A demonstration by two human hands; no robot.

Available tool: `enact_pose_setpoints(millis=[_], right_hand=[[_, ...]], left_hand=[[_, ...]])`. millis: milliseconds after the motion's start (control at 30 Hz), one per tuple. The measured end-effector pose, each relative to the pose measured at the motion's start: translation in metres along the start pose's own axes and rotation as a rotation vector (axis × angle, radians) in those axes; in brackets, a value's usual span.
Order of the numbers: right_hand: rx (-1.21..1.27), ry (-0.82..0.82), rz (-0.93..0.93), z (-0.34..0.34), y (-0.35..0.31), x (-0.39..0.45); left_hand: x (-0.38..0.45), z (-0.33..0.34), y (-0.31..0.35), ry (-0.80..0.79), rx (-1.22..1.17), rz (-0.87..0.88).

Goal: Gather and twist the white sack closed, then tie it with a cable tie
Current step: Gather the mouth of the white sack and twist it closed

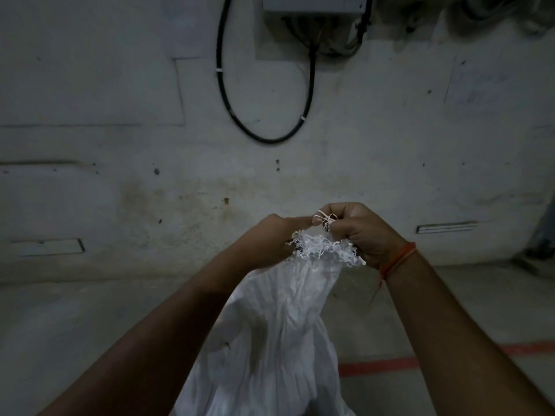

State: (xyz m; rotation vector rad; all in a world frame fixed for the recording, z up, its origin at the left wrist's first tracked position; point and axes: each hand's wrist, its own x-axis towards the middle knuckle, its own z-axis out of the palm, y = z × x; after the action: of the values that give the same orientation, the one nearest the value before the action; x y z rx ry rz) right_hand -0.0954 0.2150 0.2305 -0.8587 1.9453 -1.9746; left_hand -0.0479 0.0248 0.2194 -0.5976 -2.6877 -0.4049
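1. We hold the white sack (270, 319) up in front of us at the lower middle of the view; its body hangs down between our forearms and runs out of the bottom edge.
2. The sack's mouth is bunched into a narrow, pleated neck, and the frayed top edge (324, 249) sticks up in a ragged fringe between our two hands.
3. Our right hand (357, 232) is closed in a fist on the right side of the gathered neck, the fingers curled tight on the fabric.
4. A few thin pale strands (324, 218) loop over the top of the right hand's fingers; we cannot tell whether they are loose threads from the sack or a tie.
5. Our left hand (276, 238) is on the left side of the neck, mostly closed, with a finger stretched toward the right hand and touching it near the strands. Its lower fingers are hidden behind the fringe, so we cannot tell how much fabric it grips.
6. An orange thread band (398, 259) sits around our right wrist.
7. Beyond the hands stands a stained pale wall (120, 145), with a black cable (223, 94) looping down from a box (315, 4) mounted at the top.
8. A red line (378, 366) runs across the grey floor (75, 319) to the right of the sack.
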Motion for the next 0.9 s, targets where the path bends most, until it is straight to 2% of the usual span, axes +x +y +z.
enact_pose_setpoints(millis=[167, 267, 367, 433, 533, 633, 800, 900], right_hand=[[0.029, 0.037, -0.047, 0.000, 0.010, -0.001], [0.135, 0.039, -0.032, -0.004, 0.017, -0.006], [0.214, 0.102, -0.031, -0.011, 0.028, -0.012], [0.169, 0.156, -0.062, -0.013, 0.045, -0.018], [-0.078, 0.062, -0.056, -0.003, 0.071, -0.033], [-0.248, 0.027, -0.041, 0.019, 0.084, -0.036], [0.025, 0.327, -0.105, 0.036, 0.086, -0.018], [0.120, 0.340, -0.109, 0.036, 0.082, -0.016]], left_hand=[[-0.001, -0.002, -0.003, -0.204, 0.115, -0.030], [-0.009, 0.006, -0.015, -0.112, 0.112, -0.088], [-0.013, 0.006, -0.022, 0.101, 0.094, -0.168], [-0.014, 0.003, -0.027, 0.215, 0.067, -0.172], [-0.011, -0.001, -0.032, 0.319, 0.046, -0.146], [-0.005, 0.002, -0.032, 0.355, 0.062, -0.117], [-0.004, 0.009, -0.033, 0.355, -0.008, -0.125], [-0.008, 0.008, -0.046, 0.206, -0.093, -0.167]])
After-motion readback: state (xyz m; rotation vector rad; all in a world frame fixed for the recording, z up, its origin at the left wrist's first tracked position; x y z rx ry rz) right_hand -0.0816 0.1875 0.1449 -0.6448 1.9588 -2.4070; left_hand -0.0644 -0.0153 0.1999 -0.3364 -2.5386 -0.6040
